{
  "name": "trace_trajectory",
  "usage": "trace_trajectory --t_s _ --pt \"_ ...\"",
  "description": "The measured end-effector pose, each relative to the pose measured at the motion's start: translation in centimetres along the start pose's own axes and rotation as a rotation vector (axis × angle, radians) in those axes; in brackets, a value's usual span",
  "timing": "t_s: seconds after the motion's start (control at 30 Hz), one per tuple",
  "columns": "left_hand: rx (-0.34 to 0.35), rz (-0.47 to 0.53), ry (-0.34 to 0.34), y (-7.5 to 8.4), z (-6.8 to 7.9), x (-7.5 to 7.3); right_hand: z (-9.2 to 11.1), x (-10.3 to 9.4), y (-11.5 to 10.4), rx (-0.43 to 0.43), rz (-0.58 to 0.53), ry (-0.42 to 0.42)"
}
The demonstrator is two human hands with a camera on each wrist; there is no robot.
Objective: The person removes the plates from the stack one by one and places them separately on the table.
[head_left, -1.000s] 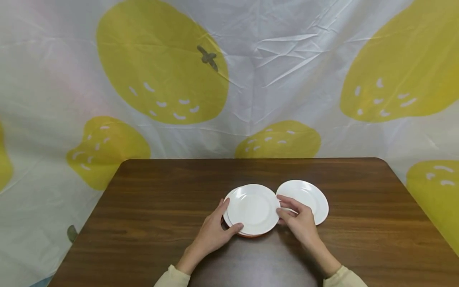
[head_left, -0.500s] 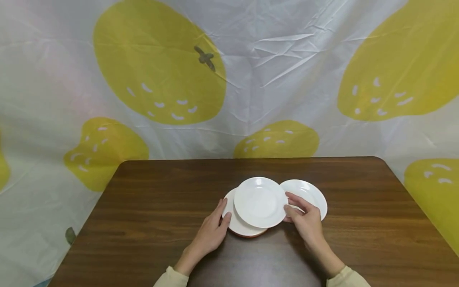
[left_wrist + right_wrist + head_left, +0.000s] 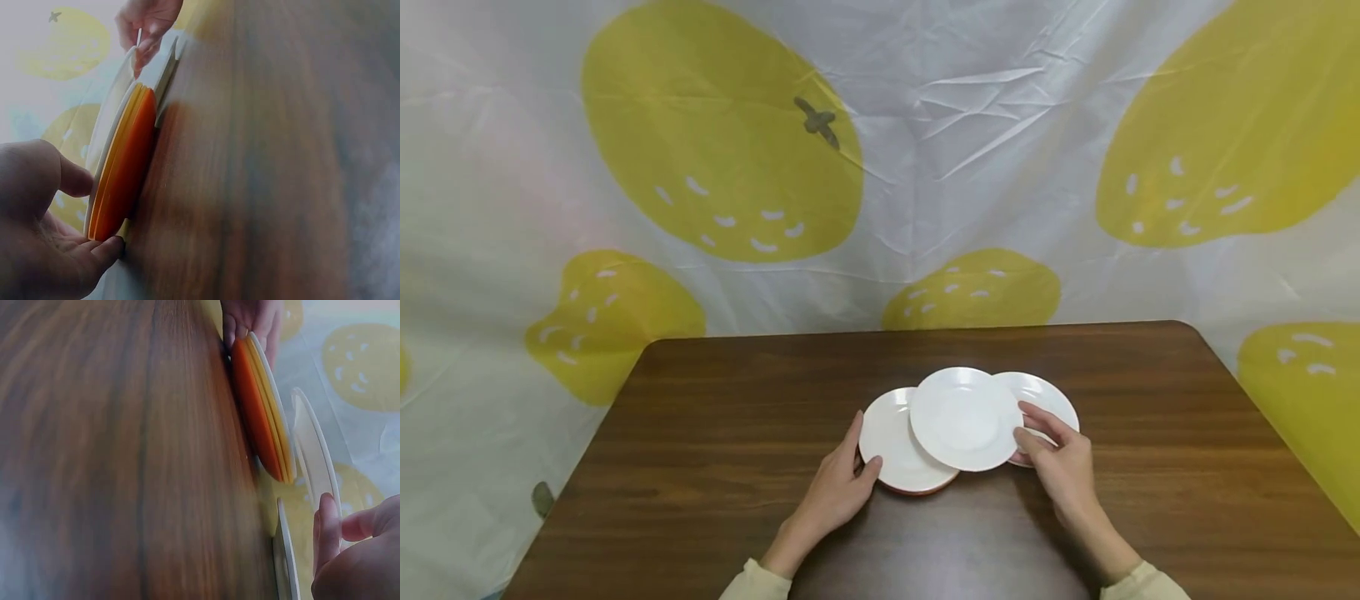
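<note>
My right hand (image 3: pixel 1067 471) pinches the right rim of a white plate (image 3: pixel 966 421) between thumb and fingers. That plate is held above the table, apart from the stack in the right wrist view. To its left sits a plate stack: a white plate (image 3: pixel 887 454) on top, yellow-orange plates (image 3: pixel 267 400) beneath, and a deeper orange plate or bowl (image 3: pixel 132 175) at the bottom. My left hand (image 3: pixel 835 492) holds the stack's left edge, thumb at the top rim and fingers lower down. Another white plate (image 3: pixel 1048 400) lies on the table at right, partly hidden by the held plate and right hand.
The brown wood-grain table (image 3: pixel 737 433) extends around the plates, with its far edge close to the hanging cloth (image 3: pixel 910 167). That cloth is pale with yellow fruit shapes.
The right hand has lifted the top white plate off the stack and carried it rightward, partly over the other white plate. The left hand stays at the stack, its thumb shifted left.
</note>
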State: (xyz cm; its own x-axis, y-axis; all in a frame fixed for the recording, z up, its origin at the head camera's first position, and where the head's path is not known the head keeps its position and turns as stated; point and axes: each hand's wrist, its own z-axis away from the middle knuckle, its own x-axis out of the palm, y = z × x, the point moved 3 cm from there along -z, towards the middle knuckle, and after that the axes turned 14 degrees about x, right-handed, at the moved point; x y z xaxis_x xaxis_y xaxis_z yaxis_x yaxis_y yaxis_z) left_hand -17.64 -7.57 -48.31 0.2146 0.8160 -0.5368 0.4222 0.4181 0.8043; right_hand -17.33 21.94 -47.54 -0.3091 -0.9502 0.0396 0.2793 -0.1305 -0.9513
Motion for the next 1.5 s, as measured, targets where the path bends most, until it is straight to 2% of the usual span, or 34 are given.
trace_trajectory --t_s 0.57,0.87,1.5 --pt "-0.016 0.013 -0.005 0.1 0.0 0.0 -0.5 -2.2 0.1 -0.032 -0.066 0.058" --pt "-0.009 0.004 0.012 0.1 0.0 0.0 -0.9 -3.3 0.3 -0.028 -0.091 0.119" --pt "-0.018 0.001 0.015 -0.2 0.0 0.1 -1.0 -6.3 0.2 -0.014 -0.123 0.184"
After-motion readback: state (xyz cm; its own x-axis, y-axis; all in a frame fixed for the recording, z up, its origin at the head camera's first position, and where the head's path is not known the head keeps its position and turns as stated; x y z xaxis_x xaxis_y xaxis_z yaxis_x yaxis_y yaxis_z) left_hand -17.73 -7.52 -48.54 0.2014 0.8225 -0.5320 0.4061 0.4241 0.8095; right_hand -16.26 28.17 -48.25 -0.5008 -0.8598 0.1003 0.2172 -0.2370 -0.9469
